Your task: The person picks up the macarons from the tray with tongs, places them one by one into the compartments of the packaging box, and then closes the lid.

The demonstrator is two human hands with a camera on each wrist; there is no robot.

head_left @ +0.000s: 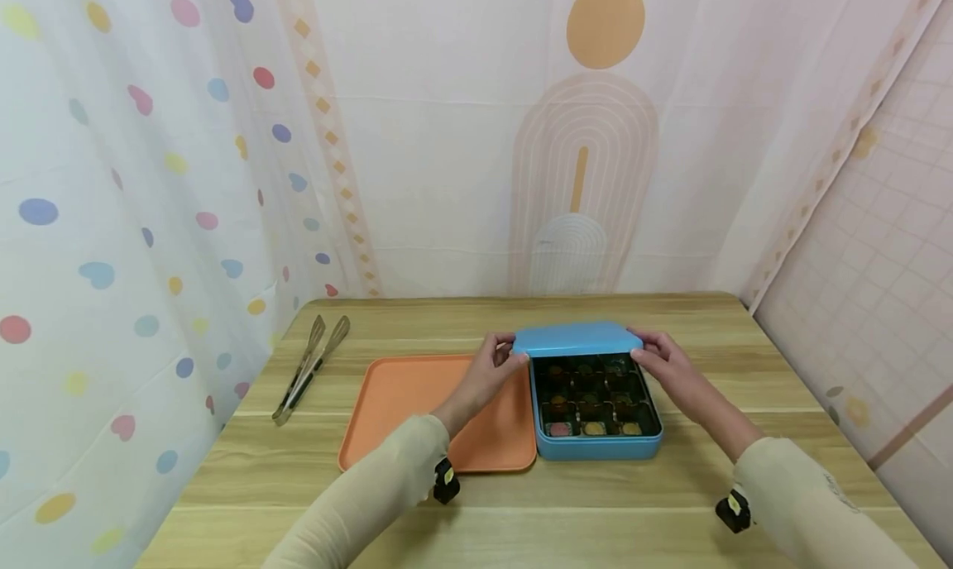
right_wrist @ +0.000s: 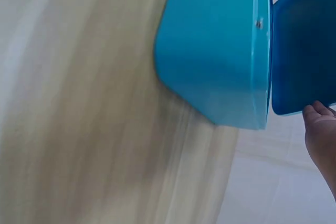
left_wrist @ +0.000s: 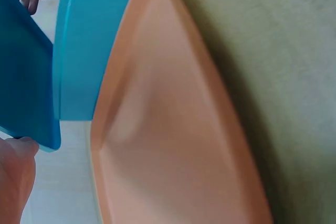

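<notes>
A blue lid [head_left: 579, 339] is tilted up at the back of a blue rectangular box [head_left: 599, 449], its underside showing in both wrist views. My left hand [head_left: 491, 366] grips the lid's left end, thumb toward the near edge. At the opposite end my right hand [head_left: 666, 366] pinches the lid's corner. Inside the box a dark divided tray [head_left: 605, 406] has several compartments. In its front row lie a pink piece [head_left: 558, 429] and two yellowish pieces, one of them a yellow piece [head_left: 594, 428]; what lies in the rows behind is too dark to make out.
An orange tray [head_left: 417, 387] lies against the box's left side, partly under my left forearm. Metal tongs [head_left: 308, 370] with dark grips rest farther left on the wooden table [head_left: 596, 519]. Behind the table hangs a patterned curtain [head_left: 447, 180].
</notes>
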